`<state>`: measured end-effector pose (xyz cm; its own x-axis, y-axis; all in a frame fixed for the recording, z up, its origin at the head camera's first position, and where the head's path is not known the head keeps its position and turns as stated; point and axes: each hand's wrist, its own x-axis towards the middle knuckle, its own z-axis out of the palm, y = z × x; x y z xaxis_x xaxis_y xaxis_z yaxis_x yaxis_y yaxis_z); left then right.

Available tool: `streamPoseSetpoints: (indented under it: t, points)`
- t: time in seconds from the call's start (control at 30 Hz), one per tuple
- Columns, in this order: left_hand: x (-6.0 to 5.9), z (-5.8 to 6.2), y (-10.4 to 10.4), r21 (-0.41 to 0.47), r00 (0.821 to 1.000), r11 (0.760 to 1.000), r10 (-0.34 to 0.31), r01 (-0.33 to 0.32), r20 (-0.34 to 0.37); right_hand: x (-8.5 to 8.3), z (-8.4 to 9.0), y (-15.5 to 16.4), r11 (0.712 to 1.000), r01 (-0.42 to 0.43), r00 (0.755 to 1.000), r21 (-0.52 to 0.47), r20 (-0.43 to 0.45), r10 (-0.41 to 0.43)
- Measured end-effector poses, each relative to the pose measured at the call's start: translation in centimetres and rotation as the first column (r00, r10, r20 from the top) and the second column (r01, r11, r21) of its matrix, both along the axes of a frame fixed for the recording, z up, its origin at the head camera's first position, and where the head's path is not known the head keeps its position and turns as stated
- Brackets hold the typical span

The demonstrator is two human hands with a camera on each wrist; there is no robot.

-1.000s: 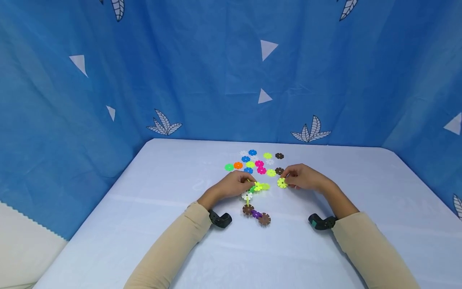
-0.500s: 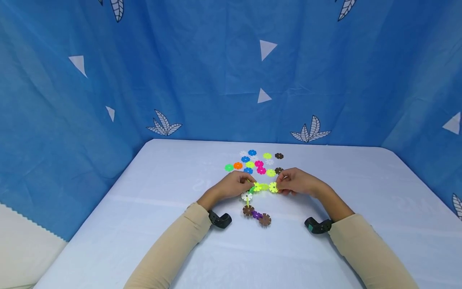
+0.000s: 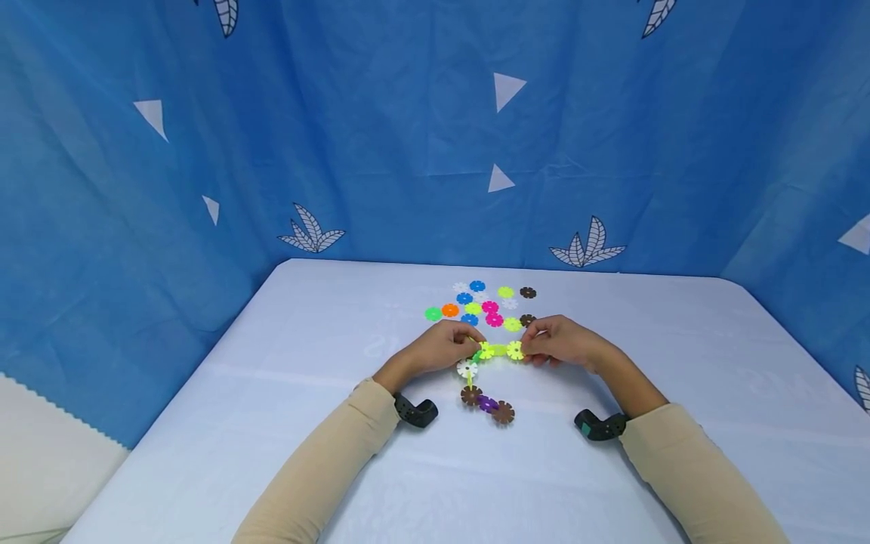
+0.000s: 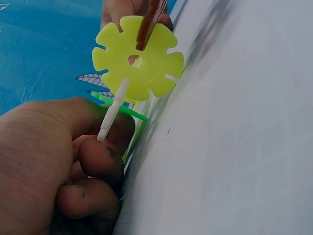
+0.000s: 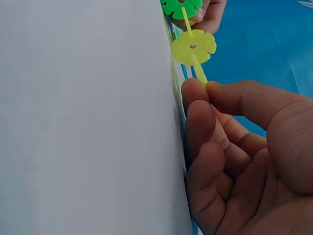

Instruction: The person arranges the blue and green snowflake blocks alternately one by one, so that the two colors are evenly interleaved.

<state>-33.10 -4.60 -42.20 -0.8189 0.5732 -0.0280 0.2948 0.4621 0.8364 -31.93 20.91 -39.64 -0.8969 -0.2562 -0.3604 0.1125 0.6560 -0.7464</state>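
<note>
A chain of slotted plastic discs (image 3: 486,378) lies on the white table (image 3: 272,423): yellow-green ones on top, then white, brown, purple and brown. My left hand (image 3: 469,349) pinches the chain's upper left end, where a white disc (image 4: 111,115) and a green disc (image 4: 120,106) show edge-on by my fingers (image 4: 98,161). My right hand (image 3: 526,349) pinches a yellow disc (image 5: 200,76) edge-on against the chain's right end, next to another yellow disc (image 5: 193,46). Both hands rest low on the table, a few centimetres apart.
Several loose discs (image 3: 485,306) in blue, pink, orange, green, brown and white lie just beyond my hands. A blue patterned curtain (image 3: 408,136) walls the table at the back and sides. Black wrist cameras (image 3: 416,412) sit on both forearms.
My right hand has carried its yellow disc leftward from the open table to the chain's right end, where it now touches. My left hand has stayed on the chain.
</note>
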Motion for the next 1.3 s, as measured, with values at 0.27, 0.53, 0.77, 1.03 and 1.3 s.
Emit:
streamPoseSetpoints:
  t: [0.27,0.53,0.77,1.03,1.3]
  points:
    - [-0.1,0.0,-0.1,-0.018,1.0,1.0,0.02,-0.02,-0.01,0.1,-0.1,-0.5,0.998,0.004,1.0,-0.06,0.027,-0.002]
    - [0.0,0.0,0.1,0.049,1.0,0.999,-0.004,0.003,0.021,0.0,-0.3,-0.9,0.991,0.048,0.997,-0.123,0.07,-0.04]
    - [0.1,0.2,0.2,0.043,0.999,0.999,0.02,-0.021,0.031,0.2,-0.2,-1.2,0.987,0.043,0.998,-0.153,0.057,-0.034]
    - [0.4,0.1,0.3,0.007,1.0,1.0,0.001,-0.001,0.011,0.1,0.1,-0.3,0.994,-0.036,0.999,-0.106,0.032,0.039]
    - [0.4,0.1,0.3,0.008,1.0,1.0,-0.009,0.009,-0.006,-1.3,0.2,1.4,1.0,0.022,0.995,-0.009,-0.098,-0.023]
